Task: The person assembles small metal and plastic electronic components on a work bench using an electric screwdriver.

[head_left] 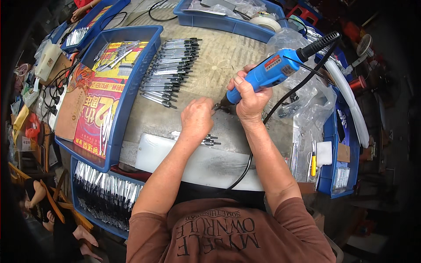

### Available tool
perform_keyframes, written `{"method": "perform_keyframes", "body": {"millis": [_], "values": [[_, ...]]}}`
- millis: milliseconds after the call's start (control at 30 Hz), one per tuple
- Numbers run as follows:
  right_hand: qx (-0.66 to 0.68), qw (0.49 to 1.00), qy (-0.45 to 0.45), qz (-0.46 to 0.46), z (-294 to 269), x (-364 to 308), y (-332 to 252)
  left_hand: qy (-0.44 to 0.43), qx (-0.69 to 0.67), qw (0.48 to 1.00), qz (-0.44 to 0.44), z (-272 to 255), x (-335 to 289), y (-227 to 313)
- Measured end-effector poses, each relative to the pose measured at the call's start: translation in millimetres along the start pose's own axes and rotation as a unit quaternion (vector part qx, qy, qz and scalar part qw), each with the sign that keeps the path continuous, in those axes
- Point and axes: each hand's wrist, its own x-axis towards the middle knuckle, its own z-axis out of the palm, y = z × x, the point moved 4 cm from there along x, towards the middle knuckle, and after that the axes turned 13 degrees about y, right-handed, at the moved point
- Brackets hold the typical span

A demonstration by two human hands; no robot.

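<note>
My right hand (250, 96) is wrapped round a blue electric screwdriver (272, 72), tilted so its dark tip points down and left. Close by that tip, my left hand (197, 116) is closed, its fingertips almost meeting the tool. Whatever it pinches is hidden by the fingers. Under the left wrist lie a few slim metal rods with black ends (210, 141). Beyond that hand, a long row of similar rods (169, 72) is laid side by side on the worn table (219, 57).
On the left stands a blue tray (133, 94) with printed paper and loose rods. Below it, another blue tray (73, 184) is packed with rods. Clear plastic bags (313, 103) lie right, beside a yellow-handled tool (313, 165). A black cable (298, 87) crosses near my right arm. Another person's feet (85, 236) show lower left.
</note>
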Motion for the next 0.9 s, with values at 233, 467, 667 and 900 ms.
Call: {"method": "perform_keyframes", "body": {"millis": [233,467,667,900], "values": [[-0.056,0.998,-0.023,-0.026,4.6,-2.5,7.8,-0.001,0.0,1.0,-0.001,3.2,-1.1,-2.5],[-0.159,0.983,-0.077,-0.043,20.7,-1.5,15.1,-0.003,0.008,1.0,-0.009,2.6,0.1,-1.6],[-0.181,0.978,-0.095,-0.05,21.8,-0.2,21.9,0.002,0.004,1.0,-0.005,1.8,-1.5,0.3],[-0.114,0.99,-0.083,-0.029,16.7,-7.3,-1.4,0.007,0.005,1.0,0.02,2.6,-3.4,-2.1]]}}
